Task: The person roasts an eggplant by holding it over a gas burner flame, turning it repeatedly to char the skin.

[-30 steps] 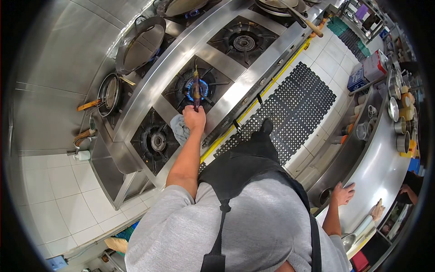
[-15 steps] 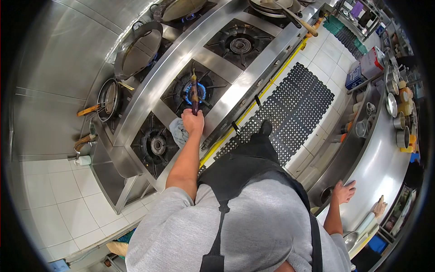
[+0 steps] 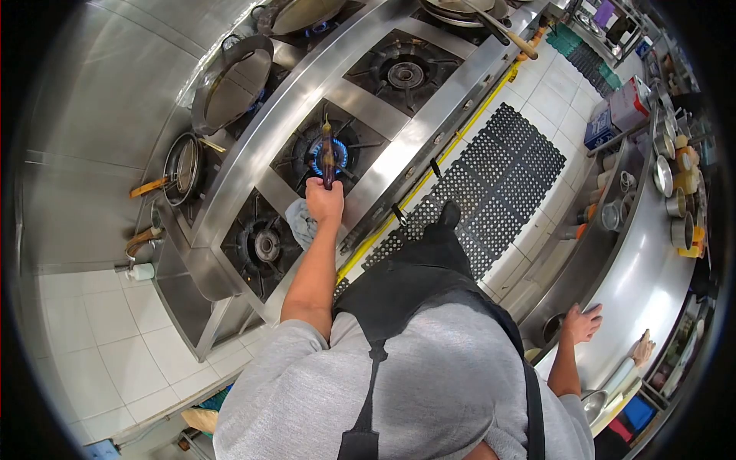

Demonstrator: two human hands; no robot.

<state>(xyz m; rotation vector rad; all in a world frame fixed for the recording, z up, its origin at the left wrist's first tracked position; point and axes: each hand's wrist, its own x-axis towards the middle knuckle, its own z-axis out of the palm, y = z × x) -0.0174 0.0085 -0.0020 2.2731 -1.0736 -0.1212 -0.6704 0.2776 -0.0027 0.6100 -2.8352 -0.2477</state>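
Note:
A long dark purple eggplant (image 3: 328, 157) with a yellowish stem lies over the lit blue flame of a burner (image 3: 345, 158). My left hand (image 3: 325, 201) is closed around its near end. Just beside that hand a grey cloth (image 3: 301, 222) lies on the stove's steel edge. Far to the right, my right hand (image 3: 582, 324) rests on the steel counter (image 3: 613, 307) with its fingers apart and nothing in it.
Pans (image 3: 236, 84) stand on the back burners, and a small pan (image 3: 184, 170) with a wooden handle is at the left. A yellow pipe (image 3: 418, 187) runs along the stove front. Another person's hand (image 3: 642, 349) shows at the far right. A black mat (image 3: 506, 176) covers the floor.
My left hand and the eggplant have shifted very slightly, and the eggplant's near end shows less beyond my fingers. The other person's hand has moved a little.

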